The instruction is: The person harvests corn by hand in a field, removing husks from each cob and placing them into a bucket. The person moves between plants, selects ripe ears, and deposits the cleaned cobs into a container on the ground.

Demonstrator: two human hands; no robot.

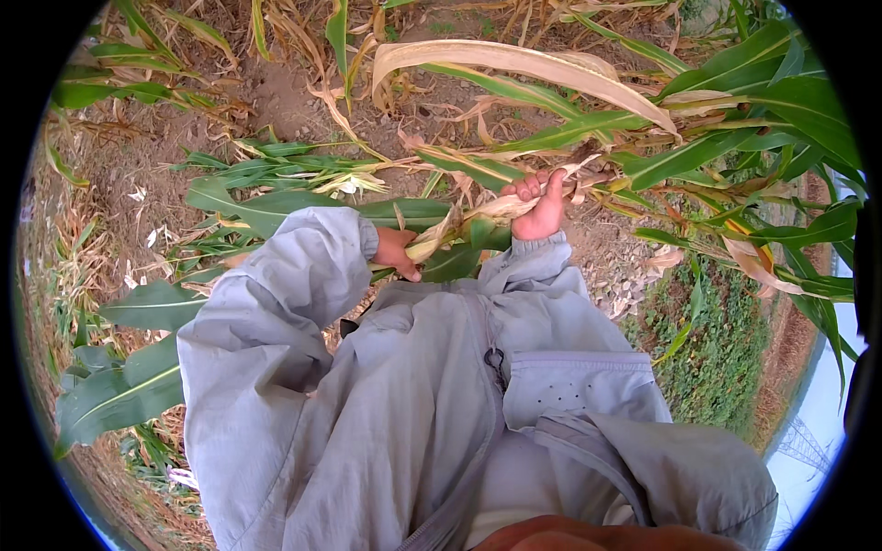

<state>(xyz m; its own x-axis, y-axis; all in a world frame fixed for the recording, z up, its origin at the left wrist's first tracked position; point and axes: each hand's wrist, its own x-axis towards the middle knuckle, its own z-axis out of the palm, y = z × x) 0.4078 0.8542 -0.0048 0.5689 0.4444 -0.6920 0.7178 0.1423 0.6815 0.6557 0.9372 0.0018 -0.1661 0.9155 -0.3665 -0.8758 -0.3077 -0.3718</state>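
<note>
My right hand [539, 209] is closed, palm up, around a dry, pale corn husk or stalk [506, 204], its thumb lying along the far end. Lower and to the left, my left hand [395, 252] grips the same strand where a pale yellow husk [432, 240] comes out, perhaps wrapped round an ear; I cannot tell. Green corn leaves [451, 262] hang from it between the hands and my jacket [413, 358]. Behind the left sleeve, a broad green leaf [241, 205] stretches out to the left. My left fingertips are partly hidden.
Standing corn plants [744, 131] crowd the right side, with a long dry leaf [510, 55] arching across the top. Cut green stalks [296, 169] lie on bare soil [275, 96]. Low green ground cover [710, 344] grows at lower right; a lattice pylon [803, 441] stands far off.
</note>
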